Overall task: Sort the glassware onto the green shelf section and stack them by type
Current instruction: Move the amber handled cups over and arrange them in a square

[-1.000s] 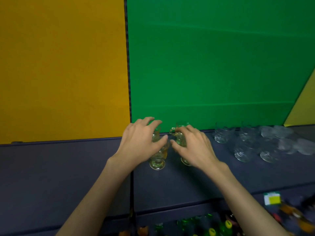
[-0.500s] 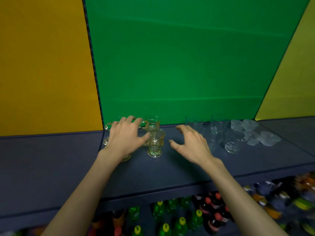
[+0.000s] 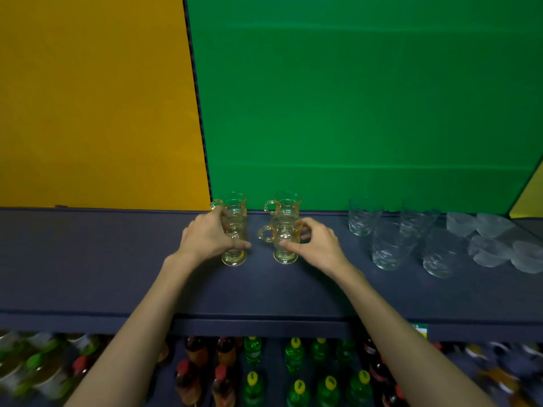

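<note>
Four amber handled mugs are standing before the green shelf section (image 3: 352, 113), and we are handling the front two. Our left hand (image 3: 210, 239) is wrapping around the near-left mug (image 3: 234, 254), with another mug (image 3: 235, 205) just beyond its fingers. Our right hand (image 3: 317, 245) is pinching the near-right mug (image 3: 283, 239) at its side, a fourth mug (image 3: 286, 202) behind. We are judging that gripping low and keeping both upright will help. Clear tumblers (image 3: 390, 248) are waiting further right.

Dark blue shelf (image 3: 88, 259) before a green back panel, four amber handled footed mugs (image 3: 284, 243) standing upright at centre in two pairs, four clear tumblers (image 3: 389, 248) to their right, frosted glass bowls (image 3: 487, 251) clustered at far right
</note>
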`<state>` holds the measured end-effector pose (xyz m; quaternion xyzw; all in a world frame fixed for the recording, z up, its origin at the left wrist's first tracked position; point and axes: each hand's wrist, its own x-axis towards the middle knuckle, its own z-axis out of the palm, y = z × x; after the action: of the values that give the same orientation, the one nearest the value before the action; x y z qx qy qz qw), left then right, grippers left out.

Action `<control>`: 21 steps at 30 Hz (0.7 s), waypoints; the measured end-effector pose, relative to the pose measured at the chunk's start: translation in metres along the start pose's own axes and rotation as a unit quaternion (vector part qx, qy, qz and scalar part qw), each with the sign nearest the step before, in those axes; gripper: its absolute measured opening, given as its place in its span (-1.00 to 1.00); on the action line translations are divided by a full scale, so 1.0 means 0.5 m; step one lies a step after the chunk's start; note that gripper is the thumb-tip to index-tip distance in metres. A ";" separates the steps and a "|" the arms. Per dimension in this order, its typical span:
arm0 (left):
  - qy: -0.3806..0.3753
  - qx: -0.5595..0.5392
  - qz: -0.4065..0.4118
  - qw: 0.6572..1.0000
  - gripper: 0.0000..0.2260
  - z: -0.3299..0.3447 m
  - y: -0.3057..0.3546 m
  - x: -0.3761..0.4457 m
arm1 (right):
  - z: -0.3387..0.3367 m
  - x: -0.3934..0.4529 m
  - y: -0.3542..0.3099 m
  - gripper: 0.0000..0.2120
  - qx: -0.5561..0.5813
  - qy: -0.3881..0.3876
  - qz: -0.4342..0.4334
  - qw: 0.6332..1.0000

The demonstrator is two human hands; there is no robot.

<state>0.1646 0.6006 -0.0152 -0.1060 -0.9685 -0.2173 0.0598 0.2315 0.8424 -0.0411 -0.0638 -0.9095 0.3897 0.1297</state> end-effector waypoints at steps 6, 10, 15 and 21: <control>0.011 -0.148 0.015 0.989 -0.13 0.021 -0.032 -0.028 | 0.018 -0.007 0.000 -0.48 0.044 0.004 -0.006 0.999; 0.012 -0.248 0.020 0.968 -0.30 0.036 -0.051 -0.047 | 0.025 -0.026 -0.004 -0.47 0.052 0.004 -0.010 0.999; 0.028 -0.370 -0.022 0.928 -0.29 0.066 -0.057 -0.070 | 0.035 -0.058 -0.004 -0.52 0.084 0.006 -0.016 0.996; 0.009 -0.434 -0.039 0.900 -0.20 0.091 -0.067 -0.093 | 0.055 -0.083 0.016 -0.54 0.152 -0.004 -0.009 0.988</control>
<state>0.1989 0.5826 -0.0770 -0.0816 -0.7809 -0.6193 0.0076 0.2635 0.8200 -0.0731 -0.0332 -0.8407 0.5225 0.1379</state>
